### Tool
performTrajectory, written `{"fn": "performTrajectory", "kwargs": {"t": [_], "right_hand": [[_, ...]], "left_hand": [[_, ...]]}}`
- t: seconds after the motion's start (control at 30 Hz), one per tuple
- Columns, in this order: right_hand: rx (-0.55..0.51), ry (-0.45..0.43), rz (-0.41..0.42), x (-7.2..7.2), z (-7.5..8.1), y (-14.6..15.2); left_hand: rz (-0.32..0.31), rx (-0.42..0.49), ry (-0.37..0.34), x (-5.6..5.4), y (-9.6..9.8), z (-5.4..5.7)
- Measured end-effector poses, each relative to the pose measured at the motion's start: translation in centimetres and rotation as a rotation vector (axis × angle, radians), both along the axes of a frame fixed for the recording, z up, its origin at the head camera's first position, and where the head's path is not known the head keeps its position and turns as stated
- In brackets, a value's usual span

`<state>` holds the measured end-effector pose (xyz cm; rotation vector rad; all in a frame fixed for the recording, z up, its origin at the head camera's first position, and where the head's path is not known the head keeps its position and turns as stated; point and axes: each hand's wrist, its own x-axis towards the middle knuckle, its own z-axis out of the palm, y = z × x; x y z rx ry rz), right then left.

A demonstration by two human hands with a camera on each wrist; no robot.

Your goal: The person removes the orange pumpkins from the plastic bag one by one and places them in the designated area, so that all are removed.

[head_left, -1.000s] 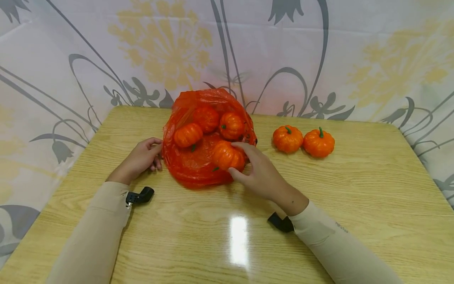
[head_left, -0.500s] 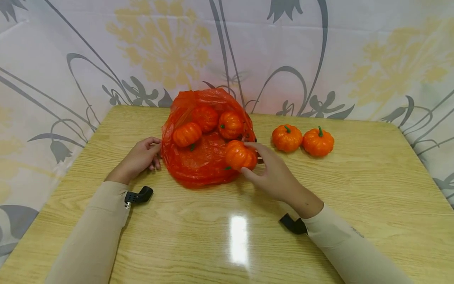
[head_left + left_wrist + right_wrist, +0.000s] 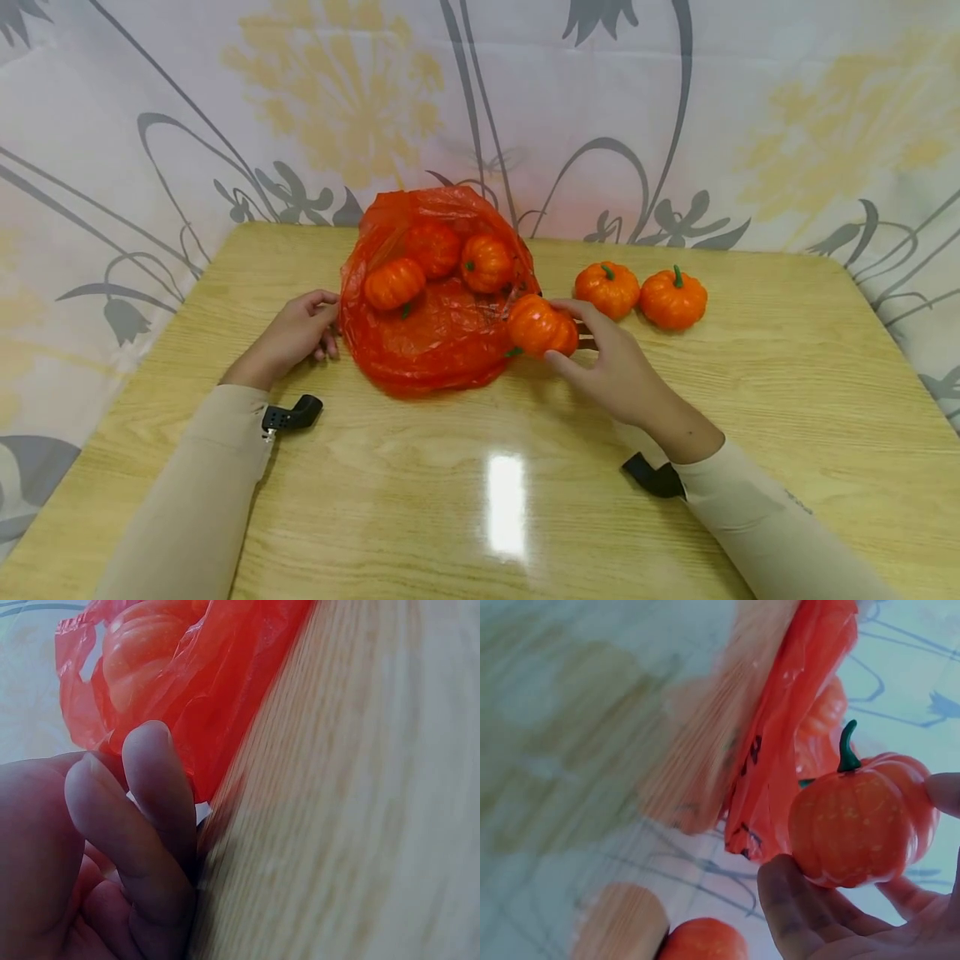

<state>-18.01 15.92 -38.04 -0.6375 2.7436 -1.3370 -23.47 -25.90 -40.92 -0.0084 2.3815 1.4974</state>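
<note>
An orange toy pumpkin (image 3: pixel 534 323) with a green stem is in my right hand (image 3: pixel 611 371), gripped between thumb and fingers at the right rim of the red plastic bag (image 3: pixel 420 362). In the right wrist view the same pumpkin (image 3: pixel 855 825) appears close up, stem upward. The bag's mouth faces me, and several pumpkins lie inside, among them one on the left (image 3: pixel 395 284) and one on the right (image 3: pixel 487 263). At the bag's left edge my left hand (image 3: pixel 300 333) pinches the thin plastic with curled fingers; the left wrist view shows the bag (image 3: pixel 217 697) running into them.
Two more pumpkins stand side by side on the wooden table (image 3: pixel 420 492), one nearer the bag (image 3: pixel 609 292) and one farther right (image 3: pixel 673 300). A floral-patterned cloth (image 3: pixel 555 108) hangs behind the table.
My right hand has carried the pumpkin rightward, from over the bag's front opening to its right rim. The left hand has stayed at the bag's left edge.
</note>
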Motion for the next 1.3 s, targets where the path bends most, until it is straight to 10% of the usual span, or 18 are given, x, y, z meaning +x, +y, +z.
{"fn": "performTrajectory", "kwargs": {"t": [1.3], "right_hand": [[0.089,-0.212,0.003,-1.1,-0.6,1.2]], "left_hand": [[0.002,-0.023,-0.001,-0.2,0.0,0.2]]}}
